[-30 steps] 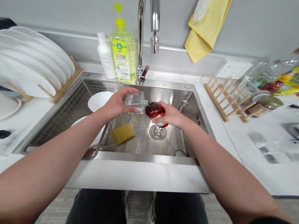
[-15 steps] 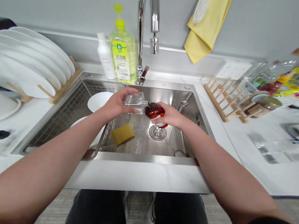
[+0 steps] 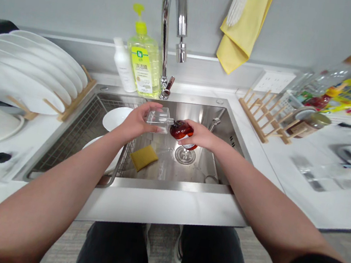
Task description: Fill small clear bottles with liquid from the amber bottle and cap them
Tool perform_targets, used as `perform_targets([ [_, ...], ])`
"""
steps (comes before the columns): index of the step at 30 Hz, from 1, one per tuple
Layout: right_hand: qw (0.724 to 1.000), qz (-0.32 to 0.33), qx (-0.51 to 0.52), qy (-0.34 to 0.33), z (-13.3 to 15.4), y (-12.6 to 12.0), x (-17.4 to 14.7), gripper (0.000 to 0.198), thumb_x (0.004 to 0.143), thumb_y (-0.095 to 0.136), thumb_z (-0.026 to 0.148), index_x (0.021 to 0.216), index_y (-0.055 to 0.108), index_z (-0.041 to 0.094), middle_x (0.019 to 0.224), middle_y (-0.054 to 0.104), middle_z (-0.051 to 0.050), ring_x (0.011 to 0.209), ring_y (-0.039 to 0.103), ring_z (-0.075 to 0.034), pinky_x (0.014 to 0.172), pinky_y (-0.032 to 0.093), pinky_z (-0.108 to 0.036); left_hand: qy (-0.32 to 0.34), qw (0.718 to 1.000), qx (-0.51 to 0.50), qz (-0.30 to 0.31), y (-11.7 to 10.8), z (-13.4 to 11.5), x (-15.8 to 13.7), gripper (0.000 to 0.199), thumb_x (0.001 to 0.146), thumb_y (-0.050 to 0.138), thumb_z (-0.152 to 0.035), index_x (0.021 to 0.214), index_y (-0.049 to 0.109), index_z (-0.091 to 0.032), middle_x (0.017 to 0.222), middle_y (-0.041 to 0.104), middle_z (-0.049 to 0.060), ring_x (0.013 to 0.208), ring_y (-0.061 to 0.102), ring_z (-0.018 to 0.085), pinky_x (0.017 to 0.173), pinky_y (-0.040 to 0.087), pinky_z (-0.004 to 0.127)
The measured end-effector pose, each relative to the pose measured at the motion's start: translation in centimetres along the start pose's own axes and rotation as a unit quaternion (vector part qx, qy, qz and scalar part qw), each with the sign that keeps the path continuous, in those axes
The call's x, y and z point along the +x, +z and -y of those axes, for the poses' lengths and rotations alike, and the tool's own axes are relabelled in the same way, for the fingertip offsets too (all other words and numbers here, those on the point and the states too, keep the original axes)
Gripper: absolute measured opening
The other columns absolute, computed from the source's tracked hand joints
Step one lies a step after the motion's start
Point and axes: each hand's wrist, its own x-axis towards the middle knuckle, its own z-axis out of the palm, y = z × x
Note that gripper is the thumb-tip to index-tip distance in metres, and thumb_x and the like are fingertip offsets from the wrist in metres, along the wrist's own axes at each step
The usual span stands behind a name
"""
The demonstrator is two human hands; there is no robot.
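Note:
Over the sink (image 3: 166,186), my left hand (image 3: 137,121) is closed around a clear square bottle (image 3: 160,119), tilted so its narrow neck points right. My right hand (image 3: 198,136) grips an amber bottle (image 3: 180,129) with a pale label, also tipped over. The two bottle mouths meet or nearly meet; whether they touch I cannot tell. Below them a yellow sponge (image 3: 144,157) lies on the sink floor, left of the drain (image 3: 185,155). White dishes, one a bowl (image 3: 115,118), sit in the wire basket (image 3: 75,133) at the left, partly hidden by my left arm.
Behind the sink stand the faucet (image 3: 170,28), a green dish soap bottle (image 3: 143,62) and a white bottle (image 3: 123,67). White plates (image 3: 27,77) fill a rack on the left. On the right are a wooden rack (image 3: 260,118), a jar (image 3: 311,125) and blurred packages. A yellow cloth (image 3: 244,31) hangs above.
Both hands and both bottles stay almost exactly where they were. Only a very slight shift of the view shows.

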Motion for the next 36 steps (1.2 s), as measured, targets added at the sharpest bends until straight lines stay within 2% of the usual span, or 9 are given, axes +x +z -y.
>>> perform_targets([
  [6,1.000,-0.001,-0.003,0.001,-0.1,0.1,0.0,0.067,0.068,0.103,0.027,0.128,0.074,0.023,0.125,0.086,-0.006,0.117,0.080,-0.032,0.112,0.060,-0.048,-0.001,1.000,0.004,0.002,-0.1,-0.1,-0.1,0.094,0.056,0.111,-0.029,0.143,0.075,-0.024,0.140,0.079,0.011,0.124,0.075,0.032,0.119,0.055,0.052],
  [12,1.000,0.000,-0.002,0.003,0.0,0.1,0.0,0.065,0.068,0.103,0.025,0.127,0.075,0.024,0.124,0.087,-0.007,0.117,0.081,-0.033,0.111,0.061,-0.048,0.013,1.000,0.012,0.011,-0.5,0.7,0.1,0.095,0.057,0.113,-0.030,0.145,0.077,-0.026,0.140,0.079,0.012,0.136,0.073,0.036,0.126,0.052,0.055],
  [26,1.000,0.000,-0.028,0.003,0.3,0.1,-0.1,0.065,0.067,0.103,0.028,0.126,0.076,0.023,0.121,0.087,-0.003,0.113,0.081,-0.032,0.108,0.059,-0.044,0.005,1.000,0.007,0.016,-0.4,-0.2,0.1,0.092,0.055,0.113,-0.028,0.141,0.081,-0.025,0.138,0.080,0.012,0.135,0.072,0.036,0.128,0.050,0.057],
  [36,0.999,0.009,-0.031,0.004,-0.2,0.1,0.0,0.063,0.067,0.104,0.029,0.123,0.075,0.024,0.120,0.087,-0.004,0.114,0.081,-0.033,0.105,0.061,-0.044,0.008,1.000,0.001,0.018,-0.3,-0.2,-0.1,0.090,0.055,0.112,-0.026,0.140,0.081,-0.025,0.137,0.081,0.012,0.136,0.072,0.037,0.125,0.053,0.057],
])
